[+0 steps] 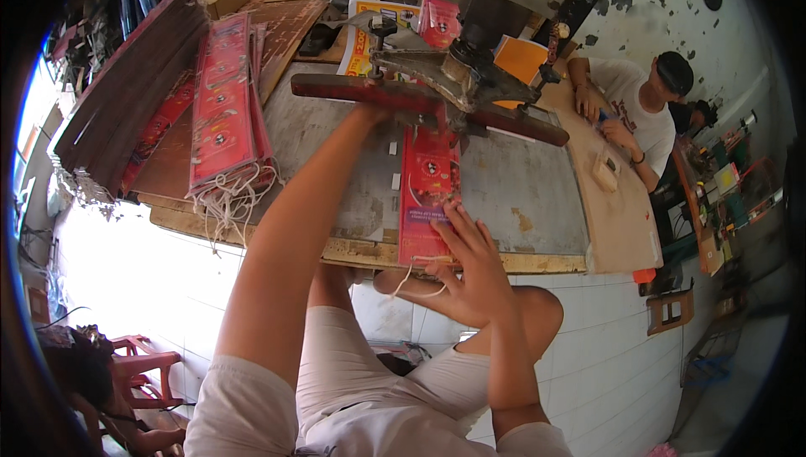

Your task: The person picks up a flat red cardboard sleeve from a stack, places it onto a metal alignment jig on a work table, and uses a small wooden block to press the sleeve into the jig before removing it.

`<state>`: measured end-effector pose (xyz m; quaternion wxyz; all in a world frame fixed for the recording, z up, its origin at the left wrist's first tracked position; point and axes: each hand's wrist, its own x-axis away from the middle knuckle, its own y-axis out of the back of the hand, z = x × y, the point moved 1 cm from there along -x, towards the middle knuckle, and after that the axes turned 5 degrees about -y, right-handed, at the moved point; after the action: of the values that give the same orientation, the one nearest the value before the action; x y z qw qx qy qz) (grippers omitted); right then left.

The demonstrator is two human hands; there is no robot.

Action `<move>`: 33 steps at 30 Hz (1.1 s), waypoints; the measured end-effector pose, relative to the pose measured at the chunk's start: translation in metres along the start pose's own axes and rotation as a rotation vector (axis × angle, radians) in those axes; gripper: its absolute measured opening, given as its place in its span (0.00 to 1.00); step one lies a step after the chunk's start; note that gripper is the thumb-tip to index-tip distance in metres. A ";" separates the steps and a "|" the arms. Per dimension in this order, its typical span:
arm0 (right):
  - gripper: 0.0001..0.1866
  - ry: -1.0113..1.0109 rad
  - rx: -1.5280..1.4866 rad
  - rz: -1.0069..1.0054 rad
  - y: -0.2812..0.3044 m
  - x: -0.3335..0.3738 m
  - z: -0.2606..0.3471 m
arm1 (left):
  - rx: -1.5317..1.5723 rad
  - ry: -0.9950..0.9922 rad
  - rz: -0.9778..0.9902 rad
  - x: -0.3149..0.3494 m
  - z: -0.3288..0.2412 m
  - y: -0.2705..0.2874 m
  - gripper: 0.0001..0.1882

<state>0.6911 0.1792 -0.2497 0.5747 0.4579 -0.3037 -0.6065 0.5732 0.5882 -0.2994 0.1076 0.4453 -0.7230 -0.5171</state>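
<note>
My right hand [477, 276] lies with fingers stretched out on the near end of a long red printed plastic strip [428, 180]. White string [409, 276] hangs from that end, over the table edge. The strip runs away from me, under a manual press with a dark red crossbar [512, 121] and a metal frame [437, 70]. My left arm reaches forward to the bar, and my left hand [374, 114] is at its left half, blurred, its fingers hidden. Two small white blocks [395, 181] sit on the board left of the strip.
A stack of red printed strips [225, 104] with white strings lies at the left, beside a tall bundle of brown-edged sheets [126, 91]. Across the table on the right, another person [634, 112] sits handling something small and blue. A wooden block [604, 173] rests near them.
</note>
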 end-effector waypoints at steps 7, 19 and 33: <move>0.37 -0.022 0.003 -0.053 -0.003 -0.006 -0.010 | 0.031 0.069 -0.010 0.158 -0.062 0.063 0.27; 0.38 0.034 0.033 -0.121 -0.020 -0.016 -0.023 | -0.050 -0.377 -0.174 0.296 -0.136 0.065 0.28; 0.37 0.028 0.054 -0.148 -0.020 -0.021 -0.022 | -0.083 -0.350 -0.202 0.293 -0.136 0.061 0.25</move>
<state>0.7011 0.2058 -0.2715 0.5201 0.5026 -0.2772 -0.6325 0.4544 0.2824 -0.2770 -0.0540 0.4140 -0.6605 -0.6240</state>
